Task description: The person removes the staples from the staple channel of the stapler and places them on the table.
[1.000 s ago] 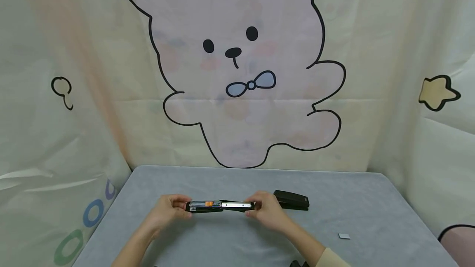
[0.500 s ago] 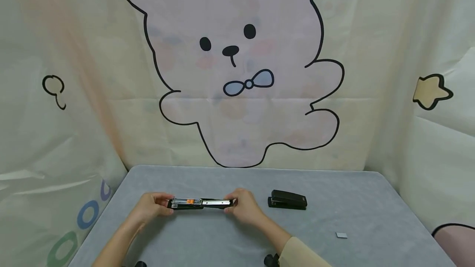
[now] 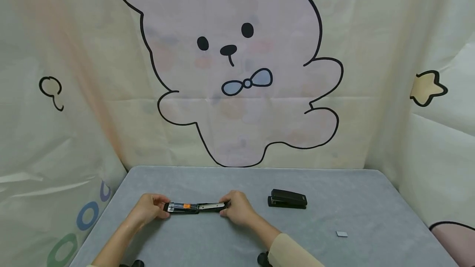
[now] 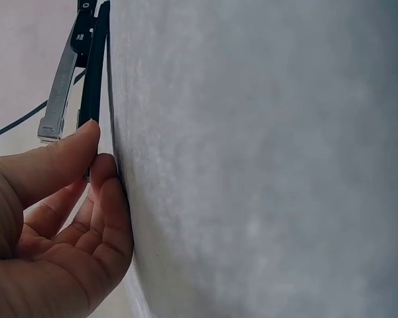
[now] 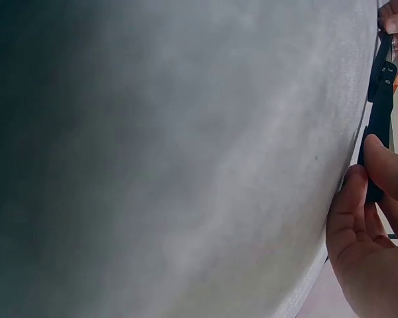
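A black stapler [image 3: 180,208] is unfolded nearly flat and held lengthwise between my two hands, close over the table. Its metal magazine and an orange part show from above. My left hand [image 3: 148,208] pinches the left end between thumb and fingers. In the left wrist view the metal magazine [image 4: 58,93] stands at an angle away from the black base [image 4: 93,86]. At the other end, my right hand [image 3: 239,208] pinches the black arm [image 5: 381,112], whose tip is hidden by the fingers.
A second black stapler [image 3: 287,199] stands folded on the grey cloth-covered table [image 3: 311,242], right of my right hand. Nearer the front right lies a small pale-grey flat piece [image 3: 342,234]. A printed curtain [image 3: 237,135] hangs behind the table.
Both hands have carried the unfolded stapler left, away from the second stapler, which the right hand partly covered before. The stapler now sits slightly lower, its right half tilted a little.
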Demonstrator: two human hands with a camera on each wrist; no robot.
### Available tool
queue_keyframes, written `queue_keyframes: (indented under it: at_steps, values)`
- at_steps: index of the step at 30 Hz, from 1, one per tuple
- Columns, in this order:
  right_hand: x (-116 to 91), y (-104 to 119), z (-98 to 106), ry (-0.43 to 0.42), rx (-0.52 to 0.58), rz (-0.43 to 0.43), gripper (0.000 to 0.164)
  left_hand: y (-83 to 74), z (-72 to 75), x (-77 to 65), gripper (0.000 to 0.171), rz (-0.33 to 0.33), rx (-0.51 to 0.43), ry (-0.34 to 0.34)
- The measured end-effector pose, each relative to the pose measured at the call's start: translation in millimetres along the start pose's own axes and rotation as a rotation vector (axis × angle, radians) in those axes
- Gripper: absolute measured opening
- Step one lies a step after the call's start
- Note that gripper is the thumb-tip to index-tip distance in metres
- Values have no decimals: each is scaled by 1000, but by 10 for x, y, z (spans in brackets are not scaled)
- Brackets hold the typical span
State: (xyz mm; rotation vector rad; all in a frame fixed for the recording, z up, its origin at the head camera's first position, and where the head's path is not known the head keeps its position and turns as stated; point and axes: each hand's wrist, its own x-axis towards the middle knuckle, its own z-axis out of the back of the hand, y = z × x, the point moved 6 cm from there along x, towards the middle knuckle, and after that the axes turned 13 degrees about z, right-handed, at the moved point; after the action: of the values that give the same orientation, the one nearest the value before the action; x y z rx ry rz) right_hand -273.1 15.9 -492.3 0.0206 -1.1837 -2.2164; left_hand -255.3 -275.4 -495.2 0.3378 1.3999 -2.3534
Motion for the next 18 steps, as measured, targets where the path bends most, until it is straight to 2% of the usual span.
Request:
queue_keyframes:
  at_steps: [5, 11, 18]
  values:
    - [-3, -20, -9, 17, 4, -22, 21, 4, 1, 20, 44, -3, 53, -21]
    - [-35, 0, 27, 40, 28, -28, 34, -24, 2, 14, 40, -5, 141, -50]
    - [-120, 73, 164, 71, 118, -46, 37, -87, 27, -84, 44, -48, 146, -41]
